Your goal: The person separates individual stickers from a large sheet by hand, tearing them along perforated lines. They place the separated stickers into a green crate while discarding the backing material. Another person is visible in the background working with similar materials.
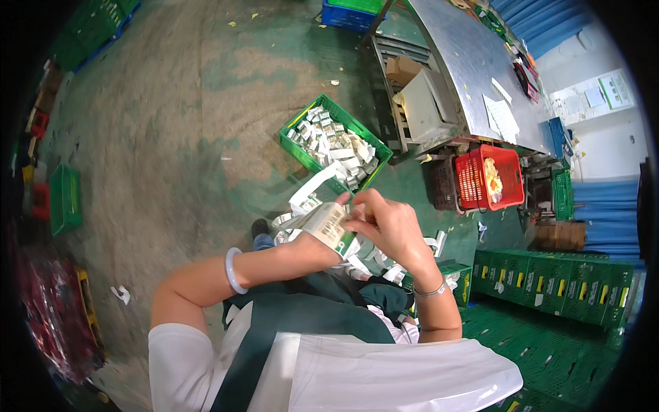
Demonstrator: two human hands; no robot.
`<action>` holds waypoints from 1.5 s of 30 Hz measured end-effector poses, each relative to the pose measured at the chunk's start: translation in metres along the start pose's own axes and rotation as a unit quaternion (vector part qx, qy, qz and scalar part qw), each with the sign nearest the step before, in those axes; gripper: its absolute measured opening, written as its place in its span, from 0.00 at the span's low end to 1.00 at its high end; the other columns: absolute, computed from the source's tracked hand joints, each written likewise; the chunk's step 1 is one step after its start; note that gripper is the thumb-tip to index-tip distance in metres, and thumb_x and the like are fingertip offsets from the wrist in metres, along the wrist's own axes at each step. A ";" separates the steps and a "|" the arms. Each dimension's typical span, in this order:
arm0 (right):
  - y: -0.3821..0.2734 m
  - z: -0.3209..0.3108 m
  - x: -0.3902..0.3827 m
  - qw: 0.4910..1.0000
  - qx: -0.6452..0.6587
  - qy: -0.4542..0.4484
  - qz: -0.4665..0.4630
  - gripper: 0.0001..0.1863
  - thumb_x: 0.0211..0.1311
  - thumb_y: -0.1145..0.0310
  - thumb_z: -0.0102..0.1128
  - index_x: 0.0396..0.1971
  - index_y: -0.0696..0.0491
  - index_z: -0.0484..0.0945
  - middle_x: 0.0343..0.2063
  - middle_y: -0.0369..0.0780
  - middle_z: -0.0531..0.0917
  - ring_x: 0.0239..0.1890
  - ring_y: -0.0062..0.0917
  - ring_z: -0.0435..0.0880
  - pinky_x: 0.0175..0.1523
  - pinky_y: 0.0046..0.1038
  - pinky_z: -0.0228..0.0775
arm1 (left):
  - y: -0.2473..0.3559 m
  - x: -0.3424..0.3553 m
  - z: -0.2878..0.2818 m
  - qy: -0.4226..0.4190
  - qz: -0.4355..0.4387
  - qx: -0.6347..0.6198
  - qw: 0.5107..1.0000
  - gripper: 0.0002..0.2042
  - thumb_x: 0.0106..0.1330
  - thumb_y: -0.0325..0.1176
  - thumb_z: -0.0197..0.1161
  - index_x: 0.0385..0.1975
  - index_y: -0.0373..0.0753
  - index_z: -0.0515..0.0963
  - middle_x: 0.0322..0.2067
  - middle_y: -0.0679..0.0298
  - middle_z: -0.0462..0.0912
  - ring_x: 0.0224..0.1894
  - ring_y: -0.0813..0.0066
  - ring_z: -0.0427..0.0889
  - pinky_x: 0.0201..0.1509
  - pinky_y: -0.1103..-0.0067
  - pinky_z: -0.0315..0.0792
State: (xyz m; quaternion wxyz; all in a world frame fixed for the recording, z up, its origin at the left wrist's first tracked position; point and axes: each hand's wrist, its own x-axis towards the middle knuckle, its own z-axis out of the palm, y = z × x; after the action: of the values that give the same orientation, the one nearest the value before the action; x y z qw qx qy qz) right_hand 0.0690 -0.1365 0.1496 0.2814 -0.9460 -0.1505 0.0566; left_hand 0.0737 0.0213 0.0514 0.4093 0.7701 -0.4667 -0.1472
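My left hand [314, 250] is closed on a printed label strip [328, 225], white with a barcode and a green band at its lower end. The strip curves over the hand and hides most of its fingers. Against the strip's right edge, my right hand [392, 226] has its thumb and bent fingers drawn together; what lies between them is too small to make out. Beyond my hands a long white strip [314, 184] trails toward a green crate [302, 159] full of curled label pieces [336, 143]. More loose strips [377, 258] lie below my hands around my lap.
A metal table [456, 58] stands at the far right, with a red basket [511, 165] by its near corner. Stacked green crates [542, 281] fill the right side. At the left are a green crate [65, 199] and dark red wrapped goods [55, 319].
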 end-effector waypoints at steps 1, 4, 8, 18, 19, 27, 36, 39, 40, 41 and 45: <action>0.005 -0.001 -0.005 0.999 0.038 -0.019 0.005 0.17 0.45 0.66 0.68 0.36 0.53 0.73 0.17 0.40 0.79 0.20 0.31 0.79 0.26 0.29 0.68 | -0.007 0.004 0.015 -0.014 0.008 0.020 1.000 0.18 0.62 0.39 0.48 0.52 0.43 0.66 0.52 0.60 0.69 0.59 0.65 0.64 0.69 0.58 0.40; 0.029 0.014 -0.032 0.966 0.242 -0.083 0.038 0.13 0.45 0.74 0.69 0.32 0.57 0.75 0.12 0.32 0.70 0.16 0.12 0.63 0.21 0.18 0.55 | -0.003 0.011 0.031 -0.036 -0.080 -0.065 0.994 0.18 0.59 0.33 0.49 0.51 0.42 0.66 0.50 0.59 0.69 0.55 0.63 0.68 0.64 0.50 0.50; 0.054 0.029 -0.062 0.896 0.433 -0.082 0.060 0.07 0.52 0.76 0.64 0.25 0.57 0.73 0.18 0.30 0.72 0.20 0.09 0.66 0.22 0.15 0.55 | -0.022 0.006 0.053 0.089 0.204 0.237 0.946 0.19 0.58 0.33 0.50 0.51 0.38 0.67 0.46 0.55 0.72 0.51 0.58 0.71 0.60 0.63 0.61; 0.055 0.011 -0.049 0.884 0.433 -0.112 -0.136 0.03 0.49 0.78 0.63 0.23 0.59 0.77 0.21 0.37 0.79 0.22 0.20 0.75 0.26 0.20 0.63 | -0.040 -0.033 0.041 0.137 0.054 -0.010 0.989 0.18 0.50 0.32 0.58 0.43 0.39 0.77 0.43 0.58 0.79 0.42 0.60 0.79 0.45 0.71 0.73; 0.058 0.011 -0.052 0.871 0.444 -0.175 -0.116 0.03 0.49 0.79 0.63 0.24 0.59 0.77 0.21 0.38 0.79 0.23 0.21 0.76 0.27 0.20 0.64 | -0.043 -0.036 0.038 0.138 0.030 0.068 0.988 0.18 0.50 0.33 0.59 0.43 0.39 0.77 0.42 0.59 0.80 0.43 0.62 0.79 0.45 0.72 0.73; 0.049 0.013 -0.033 0.867 0.495 0.011 -0.053 0.06 0.49 0.77 0.64 0.22 0.57 0.75 0.22 0.33 0.77 0.22 0.14 0.72 0.29 0.15 0.63 | -0.063 -0.052 0.043 0.132 -0.070 -0.117 0.982 0.10 0.55 0.30 0.58 0.35 0.35 0.78 0.33 0.55 0.81 0.31 0.58 0.79 0.34 0.72 0.72; 0.023 0.060 -0.004 0.938 0.316 0.091 0.110 0.08 0.53 0.76 0.62 0.31 0.58 0.72 0.21 0.31 0.76 0.19 0.08 0.67 0.22 0.13 0.59 | -0.022 -0.035 0.024 0.297 -0.227 -0.485 0.790 0.12 0.69 0.31 0.48 0.45 0.30 0.72 0.36 0.66 0.78 0.36 0.85 0.73 0.40 0.85 0.68; 0.015 0.072 -0.005 0.967 0.220 0.104 0.076 0.09 0.49 0.79 0.63 0.30 0.58 0.73 0.20 0.34 0.78 0.16 0.10 0.68 0.21 0.15 0.61 | -0.020 -0.035 0.022 0.318 -0.257 -0.499 0.764 0.12 0.69 0.31 0.48 0.45 0.31 0.72 0.36 0.66 0.78 0.35 0.86 0.73 0.39 0.85 0.68; 0.014 0.076 -0.006 0.971 0.200 0.113 0.071 0.10 0.48 0.78 0.64 0.31 0.58 0.73 0.21 0.36 0.78 0.15 0.13 0.69 0.21 0.16 0.62 | -0.020 -0.034 0.023 0.332 -0.251 -0.505 0.756 0.12 0.69 0.31 0.47 0.45 0.31 0.71 0.35 0.67 0.77 0.34 0.86 0.72 0.38 0.85 0.68; 0.013 0.080 -0.006 0.974 0.180 0.123 0.066 0.11 0.48 0.77 0.65 0.31 0.58 0.73 0.21 0.37 0.79 0.14 0.15 0.70 0.21 0.18 0.63 | -0.020 -0.033 0.023 0.345 -0.246 -0.510 0.749 0.12 0.69 0.31 0.47 0.45 0.31 0.71 0.36 0.67 0.77 0.34 0.86 0.72 0.37 0.85 0.68; 0.016 0.089 -0.004 0.978 0.037 0.203 0.008 0.13 0.46 0.73 0.67 0.31 0.57 0.73 0.23 0.39 0.80 0.14 0.21 0.72 0.21 0.22 0.65 | -0.023 -0.031 0.023 0.368 -0.236 -0.450 0.779 0.12 0.69 0.32 0.47 0.45 0.31 0.71 0.37 0.65 0.78 0.36 0.85 0.73 0.39 0.84 0.69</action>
State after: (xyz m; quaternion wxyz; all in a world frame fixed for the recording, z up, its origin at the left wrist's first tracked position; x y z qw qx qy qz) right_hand 0.0525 -0.1046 0.0663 0.3401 -0.9280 -0.0802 -0.1293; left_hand 0.0571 0.0413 0.0141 0.8022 0.5799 0.0352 -0.1374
